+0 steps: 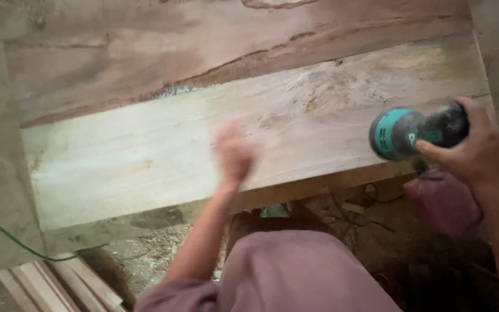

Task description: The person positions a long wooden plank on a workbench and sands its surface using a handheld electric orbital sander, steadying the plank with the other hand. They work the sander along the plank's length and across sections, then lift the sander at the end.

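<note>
- The right hand (480,153) wraps around a teal and black power sander (411,132), fingers closed over its dark top, thumb stretched toward the teal body
- The sander sits at the right end of a wide pale wooden slab (163,156), close to the slab's near edge; its underside cannot be seen, so whether the pad touches the wood is not clear
- A dull reddish dust bag (443,202) hangs below the sander, partly covered by the right wrist; where it joins the tool is hidden
- The left hand (233,151) is over the middle of the slab, smeared by motion blur; the fingers cannot be told apart, so I cannot tell whether it is spread or curled, or whether it rests on the wood. It holds nothing that can be made out
- The slab's far half is darker, reddish-brown with a ragged bark-like seam; its top edge is cut off by the frame
- A mauve sleeve and garment (284,271) fill the lower middle and hide the ground under the slab's near edge
- A thin green cord (7,240) runs across the lower left, with both ends out of sight
- Stacked pale wood strips (59,283) lie at the bottom left, cut off by the frame
- Sawdust and scraps cover the ground beneath, too dim to sort out
</note>
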Motion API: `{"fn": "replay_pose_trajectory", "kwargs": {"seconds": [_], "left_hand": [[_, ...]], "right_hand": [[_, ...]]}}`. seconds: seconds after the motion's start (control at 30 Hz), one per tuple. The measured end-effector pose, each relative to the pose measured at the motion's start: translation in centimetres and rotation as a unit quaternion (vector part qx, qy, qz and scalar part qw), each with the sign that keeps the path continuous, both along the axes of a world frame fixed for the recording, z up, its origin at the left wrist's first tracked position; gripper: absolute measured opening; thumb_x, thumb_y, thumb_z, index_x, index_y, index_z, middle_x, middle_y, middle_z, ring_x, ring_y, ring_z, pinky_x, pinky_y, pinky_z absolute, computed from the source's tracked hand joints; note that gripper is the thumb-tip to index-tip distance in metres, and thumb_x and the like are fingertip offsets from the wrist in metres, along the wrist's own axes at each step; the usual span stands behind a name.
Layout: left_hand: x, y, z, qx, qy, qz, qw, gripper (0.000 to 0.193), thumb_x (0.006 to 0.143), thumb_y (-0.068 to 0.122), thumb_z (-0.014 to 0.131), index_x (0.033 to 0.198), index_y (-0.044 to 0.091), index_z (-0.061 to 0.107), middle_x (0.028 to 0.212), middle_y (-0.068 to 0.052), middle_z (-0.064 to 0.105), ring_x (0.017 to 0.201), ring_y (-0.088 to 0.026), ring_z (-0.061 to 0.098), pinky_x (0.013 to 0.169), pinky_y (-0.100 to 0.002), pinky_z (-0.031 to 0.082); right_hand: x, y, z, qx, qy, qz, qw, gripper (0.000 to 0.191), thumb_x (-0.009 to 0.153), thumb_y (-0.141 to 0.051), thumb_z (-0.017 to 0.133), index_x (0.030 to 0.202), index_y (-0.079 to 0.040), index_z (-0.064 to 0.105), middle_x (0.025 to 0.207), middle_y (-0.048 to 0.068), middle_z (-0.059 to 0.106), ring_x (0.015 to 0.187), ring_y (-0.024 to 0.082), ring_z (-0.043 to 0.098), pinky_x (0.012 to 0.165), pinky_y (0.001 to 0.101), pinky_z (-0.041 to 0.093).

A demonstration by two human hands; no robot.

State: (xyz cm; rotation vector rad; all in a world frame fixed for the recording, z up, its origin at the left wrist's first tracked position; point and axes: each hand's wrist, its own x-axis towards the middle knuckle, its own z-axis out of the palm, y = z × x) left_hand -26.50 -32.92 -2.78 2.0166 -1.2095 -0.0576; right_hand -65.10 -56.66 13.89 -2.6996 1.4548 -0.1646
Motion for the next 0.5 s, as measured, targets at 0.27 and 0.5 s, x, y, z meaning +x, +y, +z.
{"fn": "replay_pose_trajectory", "kwargs": {"seconds": [0.27, 0.5], "left_hand": [[11.4, 13.2, -5.3, 0.306, -0.019, 0.221, 0.926, 0.077, 0.102, 0.051, 0.038, 0.167, 0.016, 0.018, 0.172, -0.021, 0.009, 0.158, -0.040, 0.006, 0.125, -0.054, 0.005], [10.7, 12.4, -3.6, 0.361, -0.018, 0.241, 0.901, 0.080, 0.099, 0.052, 0.036, 0.169, 0.022, 0.009, 0.175, -0.015, -0.001, 0.161, -0.038, -0.002, 0.128, -0.057, -0.001]], "right_hand": [[2.8, -6.0, -5.1, 0.001, -0.035, 0.038, 0.999, 0.085, 0.078, -0.051, 0.091, 0.140, -0.005, 0.054, 0.124, 0.023, 0.065, 0.113, 0.040, 0.066, 0.096, 0.0520, 0.056], [4.6, -7.0, -5.9, 0.025, 0.017, 0.007, 1.000, 0.086, 0.078, -0.050, 0.091, 0.141, -0.005, 0.053, 0.121, 0.023, 0.064, 0.111, 0.040, 0.067, 0.093, 0.0518, 0.056]]}}
